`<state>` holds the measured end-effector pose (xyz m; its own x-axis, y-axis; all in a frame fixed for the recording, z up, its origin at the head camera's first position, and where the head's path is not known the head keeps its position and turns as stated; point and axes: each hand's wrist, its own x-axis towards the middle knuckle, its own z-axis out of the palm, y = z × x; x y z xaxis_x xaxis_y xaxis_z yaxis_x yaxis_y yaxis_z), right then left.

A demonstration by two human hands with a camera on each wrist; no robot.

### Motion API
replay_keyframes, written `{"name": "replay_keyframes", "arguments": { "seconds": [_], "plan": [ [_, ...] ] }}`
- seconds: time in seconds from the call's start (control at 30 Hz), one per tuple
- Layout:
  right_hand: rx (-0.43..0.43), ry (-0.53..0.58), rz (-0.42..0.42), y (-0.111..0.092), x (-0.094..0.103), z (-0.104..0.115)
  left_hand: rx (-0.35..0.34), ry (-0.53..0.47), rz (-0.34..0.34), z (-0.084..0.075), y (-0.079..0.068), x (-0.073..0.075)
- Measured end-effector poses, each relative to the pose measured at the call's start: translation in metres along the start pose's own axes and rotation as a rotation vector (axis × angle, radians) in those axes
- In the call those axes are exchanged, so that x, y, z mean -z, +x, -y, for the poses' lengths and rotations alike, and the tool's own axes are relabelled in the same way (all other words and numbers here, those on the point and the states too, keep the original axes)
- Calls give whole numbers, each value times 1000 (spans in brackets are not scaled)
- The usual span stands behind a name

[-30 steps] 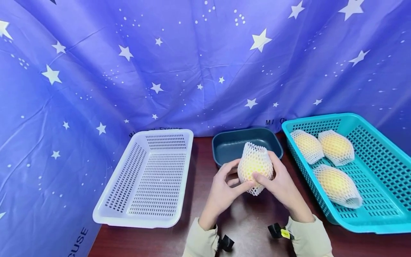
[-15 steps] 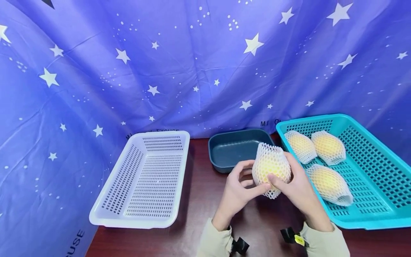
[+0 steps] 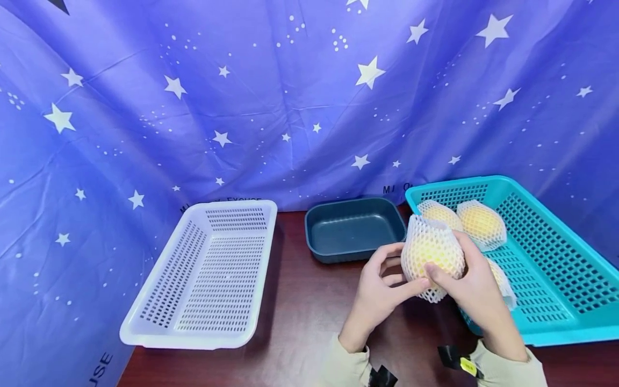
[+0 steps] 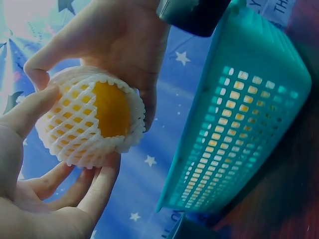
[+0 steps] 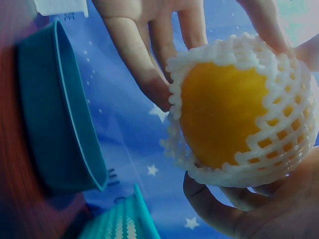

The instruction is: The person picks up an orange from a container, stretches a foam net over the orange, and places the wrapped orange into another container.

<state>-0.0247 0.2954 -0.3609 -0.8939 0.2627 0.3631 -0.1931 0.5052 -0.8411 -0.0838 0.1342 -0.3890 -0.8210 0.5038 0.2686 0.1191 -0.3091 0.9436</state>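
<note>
A round yellow fruit in a white foam net sleeve (image 3: 432, 255) is held up between both hands, in front of the teal basket's near left side. My left hand (image 3: 377, 295) grips it from the left and my right hand (image 3: 483, 290) from the right, both thumbs on its near side. Through the sleeve's open end, bare orange-yellow skin (image 5: 222, 114) shows in the right wrist view. Three more netted fruits lie in the teal basket (image 3: 541, 301): one at the back (image 3: 482, 223), one beside it (image 3: 440, 214) and one nearer (image 3: 503, 287), these last two partly hidden.
A white slotted basket (image 3: 263, 279) stands at the left on the dark red table (image 3: 300, 322). Between the two baskets sits a dark blue-green rectangular tub (image 3: 355, 228). Behind everything hangs a blue curtain (image 3: 261, 118) with white stars.
Both hands have shifted right with the netted fruit, which now overlaps the teal basket's edge in the head view. The head view has turned slightly, and their grip looks the same.
</note>
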Motion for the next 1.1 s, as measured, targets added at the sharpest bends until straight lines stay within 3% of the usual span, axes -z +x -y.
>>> {"name": "replay_keyframes", "arguments": {
  "seconds": [0.2, 0.43, 0.6, 0.83, 1.1],
  "plan": [
    [-40, -63, -73, 1, 15, -7, 34, -29, 7, 11, 4, -12],
    [-130, -72, -146, 0, 37, -17, 183, 4, -1, 33, 2, -22],
    [-147, -70, -166, -1, 45, -22, 251, 60, 39, 44, -1, -36],
    [-121, -55, -183, -2, 46, -23, 283, 48, 95, 50, -8, -52],
    [-125, -68, -192, -2, 48, -26, 342, -48, 47, 48, -12, -67]
  ]
}}
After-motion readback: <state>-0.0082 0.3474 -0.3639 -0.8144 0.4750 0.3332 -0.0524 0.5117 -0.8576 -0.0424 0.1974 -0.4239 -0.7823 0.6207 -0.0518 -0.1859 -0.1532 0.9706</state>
